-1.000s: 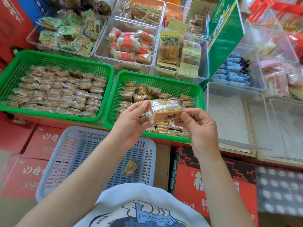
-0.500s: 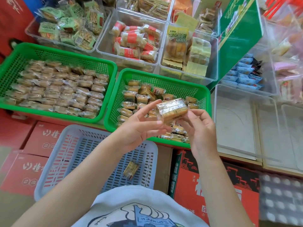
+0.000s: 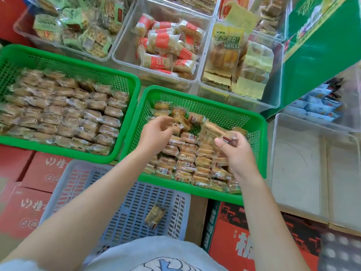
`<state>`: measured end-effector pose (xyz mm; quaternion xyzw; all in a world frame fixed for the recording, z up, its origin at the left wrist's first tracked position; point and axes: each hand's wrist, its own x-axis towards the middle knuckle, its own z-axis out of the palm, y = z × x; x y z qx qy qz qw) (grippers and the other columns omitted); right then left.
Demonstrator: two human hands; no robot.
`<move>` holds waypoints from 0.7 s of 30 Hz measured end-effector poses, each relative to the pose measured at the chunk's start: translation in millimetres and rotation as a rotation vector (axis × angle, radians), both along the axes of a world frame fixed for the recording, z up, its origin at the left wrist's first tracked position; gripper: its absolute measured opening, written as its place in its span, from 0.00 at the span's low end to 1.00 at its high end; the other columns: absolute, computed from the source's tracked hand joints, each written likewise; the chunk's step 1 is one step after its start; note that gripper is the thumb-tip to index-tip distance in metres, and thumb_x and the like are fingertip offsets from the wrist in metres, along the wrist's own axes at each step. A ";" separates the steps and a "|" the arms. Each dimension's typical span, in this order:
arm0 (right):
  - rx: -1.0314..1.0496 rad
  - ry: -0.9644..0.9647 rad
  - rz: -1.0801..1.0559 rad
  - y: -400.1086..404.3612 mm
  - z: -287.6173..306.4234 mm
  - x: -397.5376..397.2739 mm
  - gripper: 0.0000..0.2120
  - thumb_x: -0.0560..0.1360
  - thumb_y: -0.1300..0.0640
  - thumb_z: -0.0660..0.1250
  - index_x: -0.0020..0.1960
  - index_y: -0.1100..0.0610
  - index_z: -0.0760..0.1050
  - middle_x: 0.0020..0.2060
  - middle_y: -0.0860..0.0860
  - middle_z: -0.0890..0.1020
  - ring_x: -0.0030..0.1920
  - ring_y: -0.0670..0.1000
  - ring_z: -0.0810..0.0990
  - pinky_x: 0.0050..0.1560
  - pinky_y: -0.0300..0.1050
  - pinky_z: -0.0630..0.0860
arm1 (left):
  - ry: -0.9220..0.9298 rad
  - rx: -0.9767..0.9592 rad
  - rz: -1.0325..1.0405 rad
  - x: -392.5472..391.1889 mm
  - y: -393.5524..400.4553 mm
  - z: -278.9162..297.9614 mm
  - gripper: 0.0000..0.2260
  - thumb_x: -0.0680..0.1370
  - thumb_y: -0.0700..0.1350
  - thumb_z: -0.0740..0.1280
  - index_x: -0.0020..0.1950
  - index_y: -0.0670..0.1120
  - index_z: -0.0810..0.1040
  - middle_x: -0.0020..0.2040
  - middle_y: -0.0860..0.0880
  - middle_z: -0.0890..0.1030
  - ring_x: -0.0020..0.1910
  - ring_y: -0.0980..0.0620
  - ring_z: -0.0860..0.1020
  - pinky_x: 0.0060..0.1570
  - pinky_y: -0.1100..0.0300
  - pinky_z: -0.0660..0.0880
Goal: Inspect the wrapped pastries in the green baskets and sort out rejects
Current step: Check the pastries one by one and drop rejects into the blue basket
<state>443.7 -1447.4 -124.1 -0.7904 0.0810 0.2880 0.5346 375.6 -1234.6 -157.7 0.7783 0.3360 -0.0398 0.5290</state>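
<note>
Two green baskets hold wrapped pastries. The left green basket (image 3: 125,79) is packed in neat rows. Loose pastries lie heaped in the right green basket (image 3: 230,106). My right hand (image 3: 237,153) pinches one wrapped pastry (image 3: 213,130) by its end, low over that heap. My left hand (image 3: 156,132) hovers over the same basket with its fingers loosely curled and nothing in them. A single wrapped pastry (image 3: 155,216) lies alone in the pale blue basket (image 3: 125,208) in front of me.
Clear bins of other wrapped snacks (image 3: 166,45) stand behind the baskets. An empty clear bin (image 3: 312,169) sits to the right, beside a tilted green carton (image 3: 320,45). Red cartons (image 3: 27,204) are stacked below the shelf edge.
My left hand let go of the pastry and moved left. My right hand lowered the pastry toward the heap in the right green basket. The view tilted closer to the baskets.
</note>
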 end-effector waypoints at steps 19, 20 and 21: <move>-0.399 -0.594 0.415 49.2 -74.6 39.0 0.18 0.77 0.65 0.68 0.64 0.59 0.68 0.54 0.51 0.74 0.57 0.52 0.74 0.60 0.48 0.74 | -0.013 0.596 -0.694 85.1 31.1 -61.1 0.11 0.73 0.47 0.72 0.54 0.48 0.78 0.48 0.51 0.79 0.48 0.48 0.74 0.45 0.54 0.74; -0.398 -0.616 0.417 49.0 -74.5 38.8 0.15 0.77 0.66 0.68 0.61 0.59 0.68 0.52 0.49 0.73 0.55 0.51 0.74 0.58 0.47 0.74 | -0.010 0.601 -0.701 83.6 30.6 -58.5 0.11 0.73 0.47 0.72 0.53 0.48 0.76 0.46 0.51 0.80 0.45 0.48 0.76 0.42 0.52 0.77; -0.399 -0.638 0.432 48.4 -75.1 38.7 0.14 0.76 0.66 0.68 0.59 0.59 0.70 0.51 0.49 0.73 0.55 0.51 0.74 0.58 0.47 0.74 | -0.015 0.624 -0.709 82.4 31.6 -57.4 0.11 0.73 0.46 0.71 0.53 0.48 0.76 0.45 0.51 0.80 0.42 0.48 0.76 0.40 0.51 0.78</move>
